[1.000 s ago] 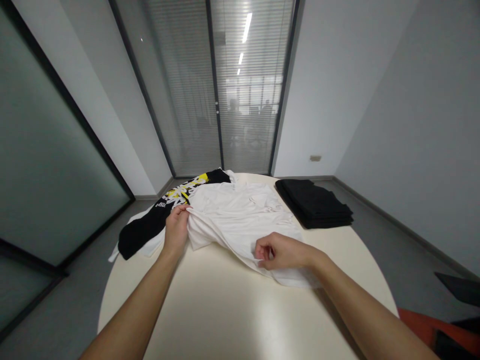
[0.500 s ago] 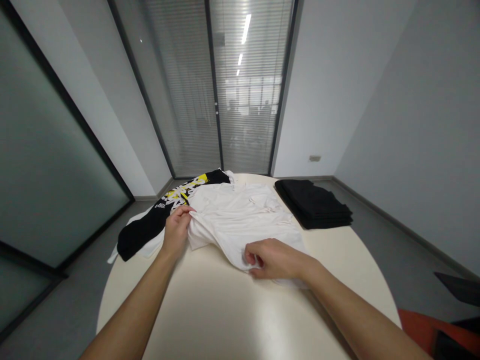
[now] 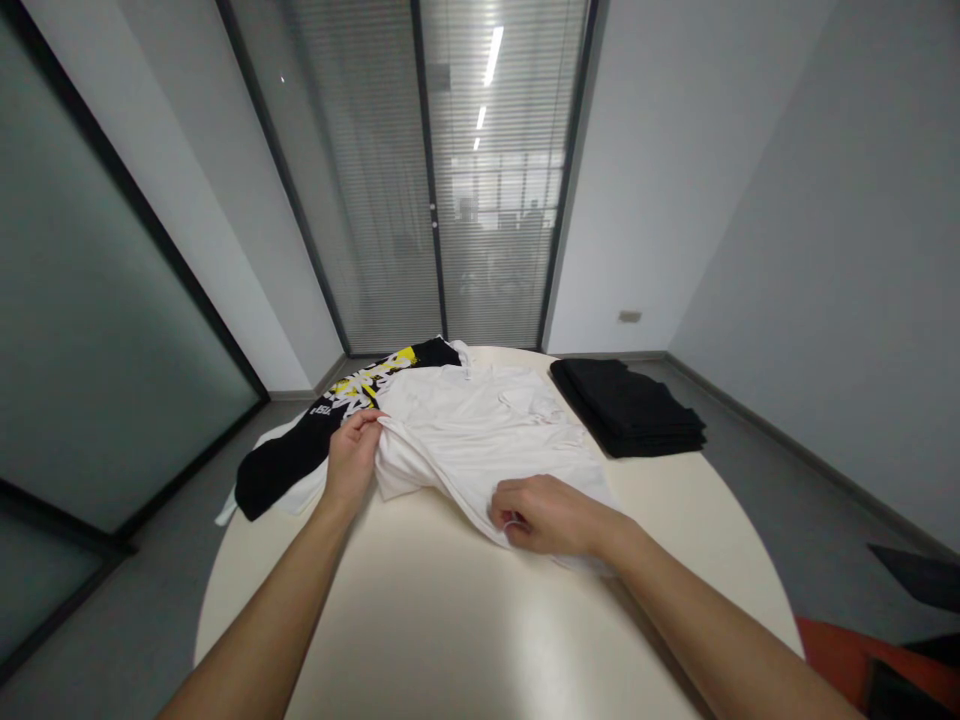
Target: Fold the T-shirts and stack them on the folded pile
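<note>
both hands, left [image 3: 351, 458] and right [image 3: 546, 514], pinching one white shirt [image 3: 480, 430]; one black stack [image 3: 628, 405] nearby

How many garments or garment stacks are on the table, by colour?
White: 1, the white shirt, pinched by the left hand and the right hand.
Black with print: 1, the printed shirt, partly under the white one.
Plain black: 1, the folded black stack; how many pieces it holds cannot be told.
Total: 3 on the table.
</note>
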Available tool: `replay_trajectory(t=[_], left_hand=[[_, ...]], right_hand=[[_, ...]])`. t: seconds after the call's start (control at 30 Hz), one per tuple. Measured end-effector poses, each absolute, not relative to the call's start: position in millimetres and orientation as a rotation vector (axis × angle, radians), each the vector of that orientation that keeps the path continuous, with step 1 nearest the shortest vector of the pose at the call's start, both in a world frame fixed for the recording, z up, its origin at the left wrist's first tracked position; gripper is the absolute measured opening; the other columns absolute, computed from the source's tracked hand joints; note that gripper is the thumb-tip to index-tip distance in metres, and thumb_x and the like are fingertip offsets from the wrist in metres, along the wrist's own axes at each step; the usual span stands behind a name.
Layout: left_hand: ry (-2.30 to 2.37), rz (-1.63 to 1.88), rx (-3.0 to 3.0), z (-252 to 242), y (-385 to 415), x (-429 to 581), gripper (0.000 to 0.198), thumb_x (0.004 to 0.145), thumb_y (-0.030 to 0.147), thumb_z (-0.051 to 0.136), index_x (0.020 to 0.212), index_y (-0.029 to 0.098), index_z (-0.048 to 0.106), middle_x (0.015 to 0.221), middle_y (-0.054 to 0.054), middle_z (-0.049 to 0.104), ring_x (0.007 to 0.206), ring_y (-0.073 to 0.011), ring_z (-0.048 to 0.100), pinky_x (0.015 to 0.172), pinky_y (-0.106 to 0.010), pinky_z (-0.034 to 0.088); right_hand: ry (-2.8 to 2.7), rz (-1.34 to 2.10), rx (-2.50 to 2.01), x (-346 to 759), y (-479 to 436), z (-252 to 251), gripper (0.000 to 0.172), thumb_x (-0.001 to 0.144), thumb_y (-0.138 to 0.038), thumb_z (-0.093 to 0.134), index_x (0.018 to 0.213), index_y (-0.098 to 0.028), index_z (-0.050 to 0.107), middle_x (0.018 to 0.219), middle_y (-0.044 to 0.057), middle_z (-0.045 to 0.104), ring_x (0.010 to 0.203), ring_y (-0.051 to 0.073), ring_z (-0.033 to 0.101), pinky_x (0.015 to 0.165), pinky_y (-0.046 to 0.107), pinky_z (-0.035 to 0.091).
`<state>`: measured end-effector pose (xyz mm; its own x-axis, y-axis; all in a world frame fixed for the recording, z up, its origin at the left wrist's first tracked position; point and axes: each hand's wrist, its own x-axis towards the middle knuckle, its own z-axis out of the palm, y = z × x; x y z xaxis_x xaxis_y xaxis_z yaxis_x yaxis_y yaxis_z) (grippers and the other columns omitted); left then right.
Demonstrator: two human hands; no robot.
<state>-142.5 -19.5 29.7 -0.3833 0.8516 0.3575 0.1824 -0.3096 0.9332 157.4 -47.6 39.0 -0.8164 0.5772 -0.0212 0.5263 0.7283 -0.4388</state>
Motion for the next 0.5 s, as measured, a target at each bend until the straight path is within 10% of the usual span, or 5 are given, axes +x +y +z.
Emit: replay_trajectory(t=[0.5], left_hand=[[1.475,1.699,1.333,28,-19,-143,0.018,0.071,0.031,0.061,0.082,0.019,0.069,0.074,0.0,0.064,0.076,-0.0182,0.057,0.072,-0.027,0.04]], right_hand=[[-2.669,1.149,-1.256,188,-41,42,0.036,0.062,-0.032,0.079,0.093,-0.02,0.063,0.078,-0.004,0.063,0.066,0.012,0.054,0.057,0.021,0.036]])
